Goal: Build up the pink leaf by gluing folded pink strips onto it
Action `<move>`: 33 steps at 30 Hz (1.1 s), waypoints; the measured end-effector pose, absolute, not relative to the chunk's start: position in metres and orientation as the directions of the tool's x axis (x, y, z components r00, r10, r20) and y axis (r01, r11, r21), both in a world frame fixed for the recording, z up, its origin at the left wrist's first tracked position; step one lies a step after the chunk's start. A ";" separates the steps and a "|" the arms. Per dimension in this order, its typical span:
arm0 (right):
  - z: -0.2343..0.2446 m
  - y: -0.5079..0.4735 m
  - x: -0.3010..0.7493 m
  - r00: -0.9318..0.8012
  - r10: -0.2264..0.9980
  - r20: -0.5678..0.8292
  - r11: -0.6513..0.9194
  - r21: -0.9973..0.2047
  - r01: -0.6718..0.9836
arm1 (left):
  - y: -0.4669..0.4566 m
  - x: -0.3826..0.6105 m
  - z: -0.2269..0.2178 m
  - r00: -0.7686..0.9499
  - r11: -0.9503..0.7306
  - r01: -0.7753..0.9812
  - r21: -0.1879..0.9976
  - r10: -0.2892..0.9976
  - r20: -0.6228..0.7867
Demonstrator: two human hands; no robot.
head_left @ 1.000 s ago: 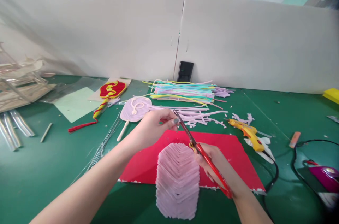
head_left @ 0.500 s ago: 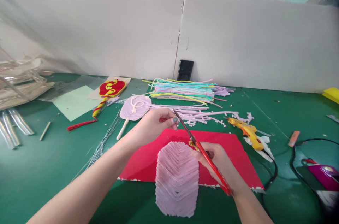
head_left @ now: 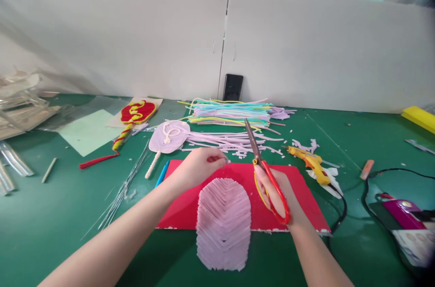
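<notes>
My right hand point(head_left: 276, 187) grips a pair of scissors point(head_left: 254, 146) with red and yellow handles, its blades pointing up and away from me. To the left, my left hand point(head_left: 207, 165) is closed in a pinch above the red board point(head_left: 282, 201); what its fingertips hold is too small to make out. Below both hands lies a pale purple oval panel point(head_left: 223, 228) made of slanting strips in a V pattern, partly on the board and partly over its near edge. Neither hand touches the panel.
Pipe cleaners point(head_left: 234, 110) lie bundled at the back, before a phone point(head_left: 233, 87). A purple fan point(head_left: 169, 136) and a red-yellow fan point(head_left: 139, 111) lie left. Wires point(head_left: 131, 180) lie nearer. Right stand a yellow glue gun point(head_left: 314, 165) and its black cord point(head_left: 344, 214).
The scissors have moved away from my left fingertips and now point more upright, to the right. My left hand has dropped slightly. The whole view has shifted a little.
</notes>
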State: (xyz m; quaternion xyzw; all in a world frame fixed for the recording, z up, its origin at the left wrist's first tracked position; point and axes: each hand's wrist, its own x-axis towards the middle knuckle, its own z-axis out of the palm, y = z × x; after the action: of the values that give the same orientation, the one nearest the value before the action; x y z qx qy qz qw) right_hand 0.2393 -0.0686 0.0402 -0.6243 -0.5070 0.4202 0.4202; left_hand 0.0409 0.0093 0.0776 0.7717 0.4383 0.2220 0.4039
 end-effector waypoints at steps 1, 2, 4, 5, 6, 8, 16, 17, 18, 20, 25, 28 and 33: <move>0.041 -0.068 0.239 0.137 0.983 -0.125 -0.158 -0.950 0.268 | 0.009 0.042 0.071 0.515 -0.306 0.510 0.804 0.857 0.000; 0.043 -0.068 0.238 0.142 0.979 -0.150 -0.183 -0.947 0.264 | 0.010 0.044 0.065 0.512 -0.325 0.526 0.786 0.859 0.012; 0.048 -0.068 0.235 0.135 0.977 -0.163 -0.196 -0.937 0.288 | 0.010 0.047 0.054 0.511 -0.363 0.552 0.751 0.859 0.040; 0.051 -0.068 0.234 0.131 0.980 -0.150 -0.184 -0.933 0.309 | 0.010 0.048 0.049 0.518 -0.381 0.559 0.736 0.854 0.049; 0.052 -0.068 0.233 0.132 0.982 -0.134 -0.171 -0.930 0.325 | 0.011 0.049 0.044 0.522 -0.394 0.566 0.724 0.851 0.055; 0.053 -0.067 0.232 0.145 0.983 -0.111 -0.154 -0.929 0.337 | 0.011 0.051 0.037 0.520 -0.403 0.584 0.705 0.852 0.056; 0.053 -0.068 0.230 0.146 0.985 -0.094 -0.138 -0.933 0.332 | 0.016 0.048 0.026 0.479 -0.365 0.643 0.673 0.878 0.018; 0.053 -0.069 0.229 0.145 0.985 -0.096 -0.140 -0.932 0.335 | 0.017 0.047 0.027 0.470 -0.358 0.652 0.668 0.883 0.014; 0.053 -0.069 0.229 0.144 0.984 -0.101 -0.145 -0.930 0.339 | 0.017 0.046 0.029 0.466 -0.359 0.657 0.663 0.885 0.017; 0.054 -0.069 0.229 0.137 0.984 -0.113 -0.154 -0.926 0.345 | 0.019 0.043 0.035 0.464 -0.372 0.663 0.649 0.885 0.033; 0.055 -0.070 0.228 0.085 0.989 -0.121 -0.143 -0.930 0.339 | 0.019 0.043 0.052 0.416 -0.380 0.619 0.688 0.901 0.124; 0.055 -0.070 0.229 -0.016 0.991 -0.137 -0.123 -0.929 0.349 | 0.018 0.046 0.055 0.403 -0.397 0.487 0.778 0.892 0.203; 0.059 -0.071 0.230 -0.173 0.966 -0.190 -0.122 -0.932 0.342 | 0.012 0.050 0.052 0.457 -0.394 0.288 0.873 0.858 0.237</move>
State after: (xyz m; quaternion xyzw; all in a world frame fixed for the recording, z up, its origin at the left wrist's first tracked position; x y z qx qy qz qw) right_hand 0.2298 -0.0712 0.0595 -0.5607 -0.5833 0.4965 0.3145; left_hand 0.0504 0.0124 0.0520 0.7546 0.3795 0.3572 0.3987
